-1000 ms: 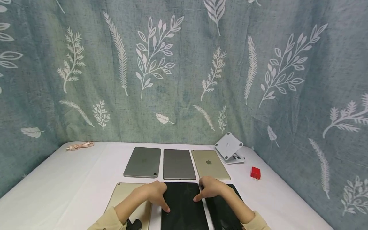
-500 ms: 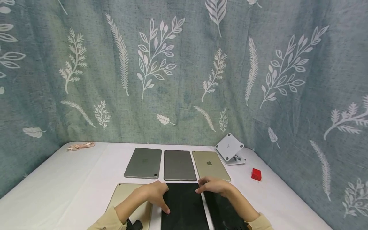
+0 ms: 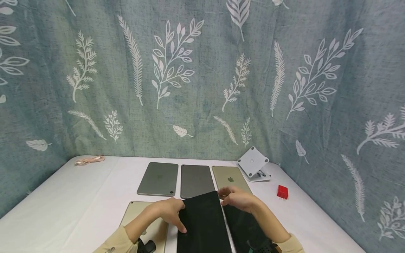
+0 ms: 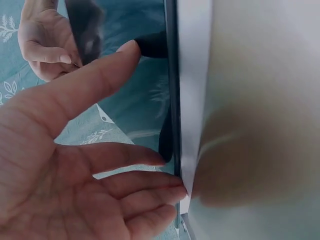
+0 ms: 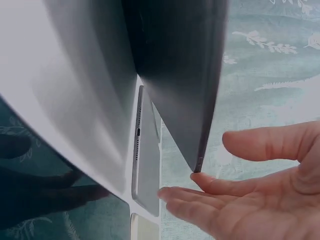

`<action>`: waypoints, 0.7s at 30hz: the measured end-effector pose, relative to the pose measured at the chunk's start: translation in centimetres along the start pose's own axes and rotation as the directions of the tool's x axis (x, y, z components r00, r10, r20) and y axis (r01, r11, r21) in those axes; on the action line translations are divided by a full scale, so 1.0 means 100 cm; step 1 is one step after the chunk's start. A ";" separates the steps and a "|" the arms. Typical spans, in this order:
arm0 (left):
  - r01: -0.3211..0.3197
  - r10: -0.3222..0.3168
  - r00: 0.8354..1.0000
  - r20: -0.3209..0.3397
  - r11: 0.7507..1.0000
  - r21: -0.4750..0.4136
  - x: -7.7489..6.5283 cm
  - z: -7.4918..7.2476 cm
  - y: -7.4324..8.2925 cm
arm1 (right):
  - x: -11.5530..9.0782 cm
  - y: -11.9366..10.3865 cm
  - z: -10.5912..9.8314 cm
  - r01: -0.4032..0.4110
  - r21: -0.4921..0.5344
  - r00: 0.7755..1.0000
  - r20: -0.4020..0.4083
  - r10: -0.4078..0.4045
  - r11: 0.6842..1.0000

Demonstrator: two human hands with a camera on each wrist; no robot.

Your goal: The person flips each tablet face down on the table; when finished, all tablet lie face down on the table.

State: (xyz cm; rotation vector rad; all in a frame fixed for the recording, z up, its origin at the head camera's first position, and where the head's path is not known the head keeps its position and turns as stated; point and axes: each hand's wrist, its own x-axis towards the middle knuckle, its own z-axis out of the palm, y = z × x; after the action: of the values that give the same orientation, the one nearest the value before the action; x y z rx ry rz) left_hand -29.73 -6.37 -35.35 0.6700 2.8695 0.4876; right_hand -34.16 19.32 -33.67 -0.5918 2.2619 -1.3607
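Observation:
A tablet with a black screen (image 3: pixel 204 225) lies in the middle of the near row, its far right corner tilted up off the table. My right hand (image 3: pixel 238 199) is at that raised corner. In the right wrist view its index fingertip (image 5: pixel 200 176) supports the corner from below, and the thumb stands apart from the edge. On the opposite side, my left hand (image 3: pixel 171 212) rests at the tablet's left edge. Its thumb lies over the screen, while the other fingertips (image 4: pixel 175 192) reach the edge, shown in the left wrist view.
A gold tablet (image 3: pixel 139 211) lies left of it, partly under my left forearm, and another black tablet (image 3: pixel 243 228) lies right. Behind are a green-grey tablet (image 3: pixel 158 179), a dark grey one (image 3: pixel 197 179) and a gold one (image 3: pixel 232 177). Further out are a folding stand (image 3: pixel 253 163), red charger (image 3: pixel 282 192) and cable (image 3: pixel 90 160).
The middle tablet's far right corner has come up from the table. My right hand has moved from over its right edge to the far right corner. My left hand has stayed nearly still.

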 end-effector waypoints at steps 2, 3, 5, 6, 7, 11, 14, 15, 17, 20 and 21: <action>-0.022 0.022 1.000 -0.006 1.000 -0.011 0.000 0.000 0.000 | 0.000 -0.003 -0.001 0.011 0.017 1.000 0.027 -0.012 1.000; -0.029 0.029 1.000 -0.007 0.999 -0.016 0.000 -0.001 0.001 | -0.001 -0.005 -0.001 0.012 0.023 0.999 0.037 -0.013 1.000; -0.045 0.045 0.999 -0.013 0.999 -0.031 0.000 -0.001 0.001 | 0.000 -0.006 -0.001 0.026 0.033 0.998 0.057 -0.028 0.999; -0.046 0.045 0.999 -0.013 0.998 -0.039 0.000 -0.001 0.002 | -0.001 -0.007 -0.001 0.036 0.039 0.997 0.066 -0.039 0.999; -0.043 0.042 0.999 -0.014 0.998 -0.047 0.000 -0.001 0.002 | -0.001 -0.008 -0.002 0.046 0.046 0.996 0.077 -0.050 0.998; -0.030 0.030 1.000 -0.010 0.996 -0.088 0.000 -0.002 0.002 | -0.002 -0.012 -0.004 0.083 0.083 0.989 0.114 -0.092 0.993; -0.043 0.042 0.999 -0.009 0.993 -0.108 -0.001 -0.002 0.002 | -0.003 -0.016 -0.004 0.099 0.110 0.986 0.120 -0.112 0.989; -0.051 0.050 0.999 -0.010 0.993 -0.108 -0.001 -0.002 0.002 | -0.004 -0.017 -0.004 0.103 0.113 0.986 0.123 -0.117 0.988; -0.072 0.071 0.997 -0.011 0.991 -0.116 0.000 -0.003 0.002 | -0.005 -0.021 -0.003 0.108 0.134 0.985 0.120 -0.124 0.985; -0.110 0.110 0.994 -0.005 0.984 -0.142 0.000 -0.003 0.003 | -0.007 -0.027 -0.002 0.120 0.141 0.984 0.115 -0.136 0.983; -0.129 0.131 0.991 -0.002 0.978 -0.161 0.001 -0.003 0.003 | -0.008 -0.029 -0.002 0.124 0.146 0.984 0.112 -0.141 0.981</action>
State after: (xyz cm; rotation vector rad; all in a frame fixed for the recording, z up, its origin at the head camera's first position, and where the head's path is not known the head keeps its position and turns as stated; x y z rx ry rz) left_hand -29.77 -6.17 -34.98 0.8320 2.7518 0.7241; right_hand -33.19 18.66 -30.87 -0.7683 2.0437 -1.4885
